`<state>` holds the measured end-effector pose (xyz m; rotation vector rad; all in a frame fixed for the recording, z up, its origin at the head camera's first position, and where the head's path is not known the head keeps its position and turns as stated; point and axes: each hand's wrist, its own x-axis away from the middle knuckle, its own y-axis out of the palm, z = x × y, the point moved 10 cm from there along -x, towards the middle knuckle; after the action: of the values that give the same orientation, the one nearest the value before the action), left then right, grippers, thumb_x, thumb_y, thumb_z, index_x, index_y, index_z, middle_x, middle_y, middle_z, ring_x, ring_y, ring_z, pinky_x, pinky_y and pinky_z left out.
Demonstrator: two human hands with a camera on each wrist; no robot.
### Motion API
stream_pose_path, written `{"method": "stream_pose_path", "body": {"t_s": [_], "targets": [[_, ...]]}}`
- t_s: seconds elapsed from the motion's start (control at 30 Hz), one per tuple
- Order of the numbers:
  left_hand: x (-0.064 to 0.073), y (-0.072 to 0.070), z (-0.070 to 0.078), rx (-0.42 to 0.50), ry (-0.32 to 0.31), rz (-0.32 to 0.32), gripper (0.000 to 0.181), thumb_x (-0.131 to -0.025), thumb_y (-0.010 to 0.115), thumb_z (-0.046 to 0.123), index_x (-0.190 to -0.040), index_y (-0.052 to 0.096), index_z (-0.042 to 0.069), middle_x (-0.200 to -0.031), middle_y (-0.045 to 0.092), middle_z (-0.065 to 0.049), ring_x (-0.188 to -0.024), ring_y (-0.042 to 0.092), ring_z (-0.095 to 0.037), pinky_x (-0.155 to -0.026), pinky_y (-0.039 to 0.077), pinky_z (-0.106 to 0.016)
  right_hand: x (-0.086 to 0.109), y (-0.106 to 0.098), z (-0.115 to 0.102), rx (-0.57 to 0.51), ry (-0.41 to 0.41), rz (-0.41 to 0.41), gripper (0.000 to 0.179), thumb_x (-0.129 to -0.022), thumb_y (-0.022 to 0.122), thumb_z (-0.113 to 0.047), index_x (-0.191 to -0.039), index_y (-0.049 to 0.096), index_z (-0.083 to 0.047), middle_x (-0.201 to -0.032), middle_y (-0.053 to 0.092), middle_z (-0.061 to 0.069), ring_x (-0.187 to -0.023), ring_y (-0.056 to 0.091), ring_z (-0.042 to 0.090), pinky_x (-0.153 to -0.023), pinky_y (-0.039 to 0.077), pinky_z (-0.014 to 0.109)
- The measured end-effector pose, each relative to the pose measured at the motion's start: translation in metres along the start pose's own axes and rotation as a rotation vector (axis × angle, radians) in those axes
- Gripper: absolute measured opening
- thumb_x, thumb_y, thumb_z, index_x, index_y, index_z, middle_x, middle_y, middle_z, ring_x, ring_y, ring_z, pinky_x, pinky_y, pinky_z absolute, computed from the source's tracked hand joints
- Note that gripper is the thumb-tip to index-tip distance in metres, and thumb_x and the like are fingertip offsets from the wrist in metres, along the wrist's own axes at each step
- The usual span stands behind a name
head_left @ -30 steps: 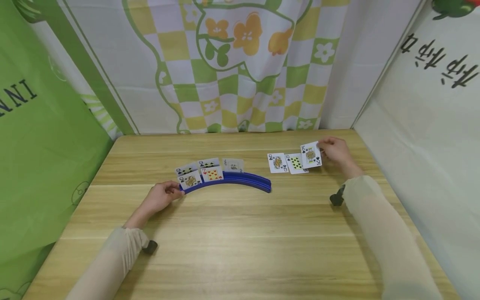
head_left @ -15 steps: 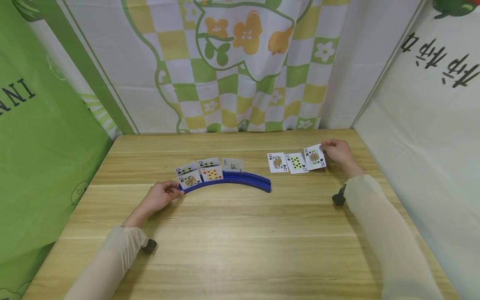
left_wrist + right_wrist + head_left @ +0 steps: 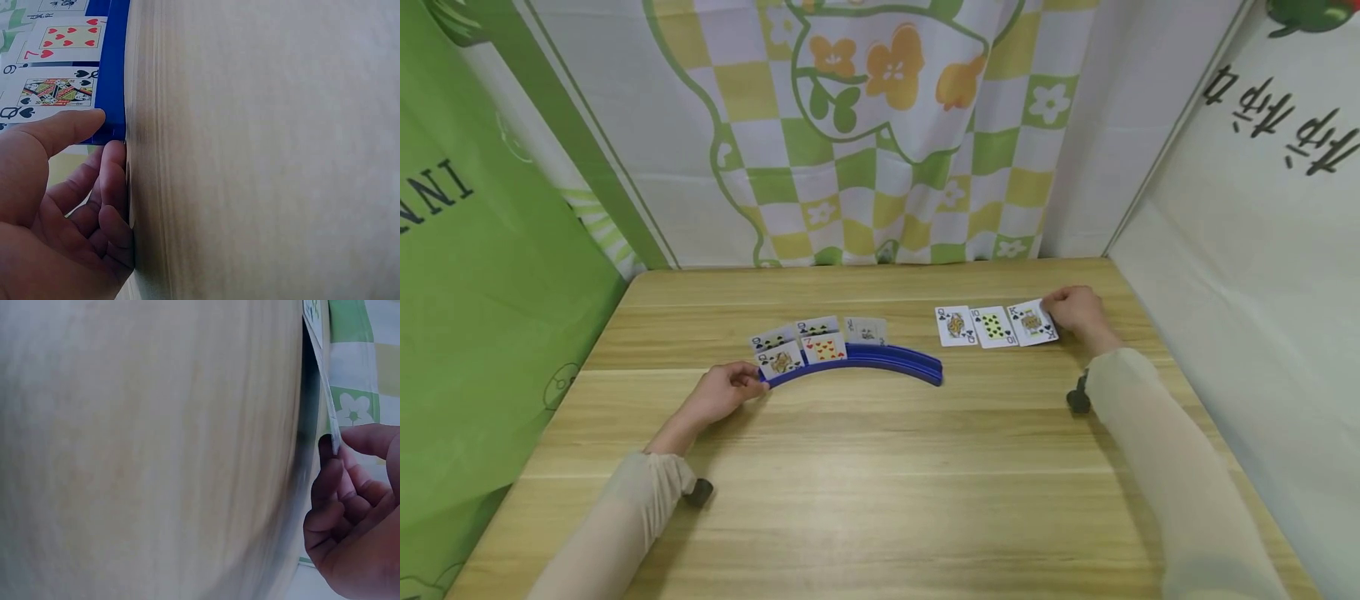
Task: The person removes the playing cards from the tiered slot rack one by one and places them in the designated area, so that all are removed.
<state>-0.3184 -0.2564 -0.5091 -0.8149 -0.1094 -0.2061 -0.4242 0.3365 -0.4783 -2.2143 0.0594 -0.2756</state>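
My left hand (image 3: 721, 393) pinches the left end of a curved blue card holder (image 3: 895, 358), thumb on top and fingers beneath in the left wrist view. Standing in the holder are a queen of spades (image 3: 57, 94) and a seven of hearts (image 3: 70, 39) in front. Behind them are two spade cards, partly hidden, and a joker-like card (image 3: 867, 331). At the table's right my right hand (image 3: 1078, 314) pinches the right edge of a king of spades (image 3: 1032, 322). In the right wrist view that card (image 3: 325, 381) is edge-on, its near edge raised off the table.
A ten (image 3: 992, 326) and a queen (image 3: 955, 326) lie face up left of the king. The wooden table (image 3: 880, 483) meets a checkered curtain (image 3: 880, 192) at the back. Green cloth (image 3: 497, 292) and white cloth (image 3: 1247, 292) hang at the sides.
My right hand has brought the king of spades down and to the right, off the ten it overlapped and beside it. The left hand and the card holder have stayed put.
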Motion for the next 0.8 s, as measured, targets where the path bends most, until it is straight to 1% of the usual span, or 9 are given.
{"method": "stream_pose_path", "body": {"t_s": [0.2,0.37,0.67,0.8], "targets": [[-0.0003,-0.0004,0.0006,-0.001,0.008,0.007,0.041,-0.091,0.073,0.028,-0.118,0.065,-0.001,-0.097,0.071,-0.011,-0.082,0.061,-0.015,-0.072,0.049,-0.028,0.0014,0.0004,0.0022,0.06,0.007,-0.008,0.043,-0.096,0.055,-0.029,-0.123,0.063,0.004,-0.132,0.058,0.03,-0.12,0.052,0.046,-0.105,0.038,0.054],[0.0,-0.0004,0.0006,0.001,0.009,0.01,0.039,-0.09,0.073,0.026,-0.116,0.066,-0.001,-0.096,0.071,-0.01,-0.081,0.06,-0.016,-0.071,0.049,-0.027,0.0031,0.0002,0.0023,0.096,-0.002,-0.013,0.044,-0.096,0.055,-0.03,-0.123,0.063,0.004,-0.131,0.058,0.03,-0.119,0.053,0.046,-0.103,0.04,0.054],[-0.0004,0.0015,0.0,0.012,0.008,0.001,0.039,-0.091,0.073,0.025,-0.117,0.066,-0.002,-0.095,0.071,-0.01,-0.08,0.06,-0.016,-0.07,0.049,-0.028,0.0064,-0.001,0.0044,0.079,0.023,-0.006,0.043,-0.097,0.054,-0.03,-0.125,0.062,0.003,-0.133,0.058,0.029,-0.12,0.053,0.045,-0.104,0.039,0.054],[-0.001,0.0006,0.0009,0.01,0.008,0.003,0.039,-0.091,0.073,0.025,-0.118,0.065,-0.002,-0.096,0.071,-0.01,-0.082,0.061,-0.016,-0.071,0.049,-0.028,0.0079,-0.0028,0.0012,0.064,0.002,0.012,0.042,-0.098,0.054,-0.03,-0.122,0.064,0.003,-0.129,0.061,0.028,-0.114,0.055,0.042,-0.097,0.043,0.05]]}}
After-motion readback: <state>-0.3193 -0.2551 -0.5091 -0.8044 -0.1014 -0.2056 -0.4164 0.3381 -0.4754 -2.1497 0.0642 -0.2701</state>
